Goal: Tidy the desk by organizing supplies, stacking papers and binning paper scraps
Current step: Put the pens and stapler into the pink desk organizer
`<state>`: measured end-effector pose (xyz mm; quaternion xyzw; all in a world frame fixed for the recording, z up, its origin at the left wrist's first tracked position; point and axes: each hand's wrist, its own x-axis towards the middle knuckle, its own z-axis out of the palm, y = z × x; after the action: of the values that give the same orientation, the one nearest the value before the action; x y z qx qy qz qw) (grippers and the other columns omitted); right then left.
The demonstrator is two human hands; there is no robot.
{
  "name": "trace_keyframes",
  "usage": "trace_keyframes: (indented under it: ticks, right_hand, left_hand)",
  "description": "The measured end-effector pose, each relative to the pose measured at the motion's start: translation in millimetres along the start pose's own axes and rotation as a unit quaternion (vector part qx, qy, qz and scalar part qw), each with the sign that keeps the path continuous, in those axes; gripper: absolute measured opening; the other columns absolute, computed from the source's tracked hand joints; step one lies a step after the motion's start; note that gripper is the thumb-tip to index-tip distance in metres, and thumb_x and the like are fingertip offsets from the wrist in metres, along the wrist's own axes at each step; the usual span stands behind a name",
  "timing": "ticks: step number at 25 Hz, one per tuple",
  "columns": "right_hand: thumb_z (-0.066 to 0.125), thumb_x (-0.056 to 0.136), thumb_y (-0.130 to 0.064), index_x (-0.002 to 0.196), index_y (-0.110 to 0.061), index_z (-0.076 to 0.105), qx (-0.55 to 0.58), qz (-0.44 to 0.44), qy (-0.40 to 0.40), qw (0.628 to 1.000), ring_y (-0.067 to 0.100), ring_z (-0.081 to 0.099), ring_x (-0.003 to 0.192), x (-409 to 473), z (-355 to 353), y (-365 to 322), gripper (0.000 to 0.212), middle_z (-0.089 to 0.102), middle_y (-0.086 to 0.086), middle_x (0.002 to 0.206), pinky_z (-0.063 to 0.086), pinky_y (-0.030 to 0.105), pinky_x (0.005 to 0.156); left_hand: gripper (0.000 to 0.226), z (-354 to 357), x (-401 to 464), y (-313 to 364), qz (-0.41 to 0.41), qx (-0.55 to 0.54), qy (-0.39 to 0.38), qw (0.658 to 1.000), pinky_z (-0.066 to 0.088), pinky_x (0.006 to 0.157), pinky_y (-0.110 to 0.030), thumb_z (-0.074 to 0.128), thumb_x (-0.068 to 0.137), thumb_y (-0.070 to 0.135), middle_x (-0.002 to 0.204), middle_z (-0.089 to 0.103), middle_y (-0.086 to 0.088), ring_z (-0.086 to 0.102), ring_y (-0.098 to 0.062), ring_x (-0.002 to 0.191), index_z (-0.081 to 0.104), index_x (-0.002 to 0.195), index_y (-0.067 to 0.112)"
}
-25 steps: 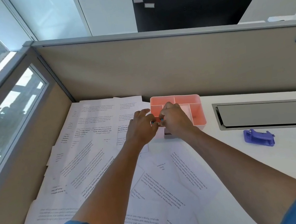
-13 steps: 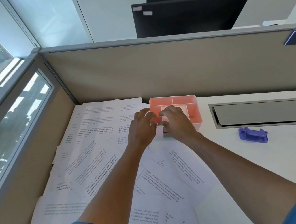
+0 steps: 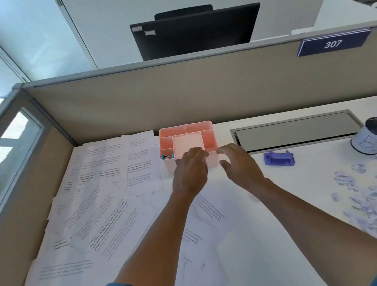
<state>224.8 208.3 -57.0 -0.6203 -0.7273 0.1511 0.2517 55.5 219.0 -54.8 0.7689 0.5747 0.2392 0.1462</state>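
Nearest, loose papers (image 3: 110,218) cover the left tabletop (image 3: 287,191): light, floppy, best gathered by their edges. Farther, the left hand (image 3: 190,172) and right hand (image 3: 239,163), fingers relaxed and empty, hover before the stiff pink organizer (image 3: 186,133).

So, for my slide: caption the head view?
Both hands hover at the pink organizer beside scattered papers.

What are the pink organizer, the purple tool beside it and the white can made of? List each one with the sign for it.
Pink organizer: looks like moulded plastic, matte, with thin even walls and rounded corners.
Purple tool: probably plastic, solid colour with a slight sheen; too small to be sure.
White can: the dark inside looks like metal mesh, and the outside seems wrapped in white paper with pen marks.
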Motion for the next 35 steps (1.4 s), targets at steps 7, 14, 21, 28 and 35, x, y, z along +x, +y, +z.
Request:
trace_keyframes:
  ticks: [7, 14, 21, 28, 35]
  right_hand:
    - [0.057, 0.095, -0.017, 0.132, -0.019, 0.055, 0.002, 0.112, 0.018, 0.994, 0.021, 0.051, 0.121, -48, -34, 90, 0.037, 0.058, 0.0, 0.13, 0.046, 0.035, 0.091]
    - [0.064, 0.089, -0.007, 0.135, -0.012, 0.05, 0.057, 0.218, 0.089, 0.97, 0.025, 0.057, 0.11, -71, -44, 168, 0.048, 0.057, 0.008, 0.128, 0.051, 0.037, 0.092]
    - [0.066, 0.09, -0.01, 0.133, -0.009, 0.052, 0.138, 0.332, 0.106, 0.927, 0.025, 0.062, 0.105, -56, -34, 208, 0.045, 0.062, 0.009, 0.124, 0.041, 0.023, 0.087]
    - [0.067, 0.089, -0.01, 0.121, -0.009, 0.06, 0.128, 0.333, 0.086, 0.93, 0.022, 0.06, 0.103, -47, -33, 222, 0.033, 0.063, 0.008, 0.114, 0.041, 0.023, 0.085]
    - [0.063, 0.09, -0.01, 0.112, -0.009, 0.065, 0.134, 0.352, 0.08, 0.923, 0.02, 0.061, 0.095, -44, -34, 227, 0.022, 0.068, 0.006, 0.109, 0.042, 0.024, 0.081]
  left_hand:
    - [0.036, 63, 9, 64, 0.027, 0.017, -0.082, 0.996, 0.044, 0.107, -0.038, 0.06, 0.097, 0.021, 0.151, 0.047, 0.003, 0.043, -0.02, 0.137, 0.057, 0.133, 0.022]
    - [0.045, 121, 33, 111, 0.008, -0.01, -0.157, 0.987, 0.044, 0.106, -0.036, 0.059, 0.097, 0.022, 0.151, 0.045, 0.004, 0.046, -0.019, 0.134, 0.049, 0.142, 0.022]
    - [0.055, 164, 52, 122, -0.007, -0.033, -0.223, 0.974, 0.041, 0.111, -0.036, 0.057, 0.098, 0.021, 0.155, 0.041, 0.001, 0.044, -0.021, 0.137, 0.041, 0.15, 0.021]
    - [0.051, 191, 73, 135, 0.005, -0.049, -0.212, 0.976, 0.046, 0.104, -0.042, 0.057, 0.092, 0.01, 0.145, 0.049, -0.002, 0.048, -0.025, 0.128, 0.052, 0.142, 0.02]
    - [0.033, 195, 80, 142, -0.038, -0.079, -0.187, 0.978, 0.052, 0.086, -0.039, 0.052, 0.088, 0.005, 0.118, 0.062, -0.002, 0.057, -0.023, 0.102, 0.067, 0.114, 0.019]
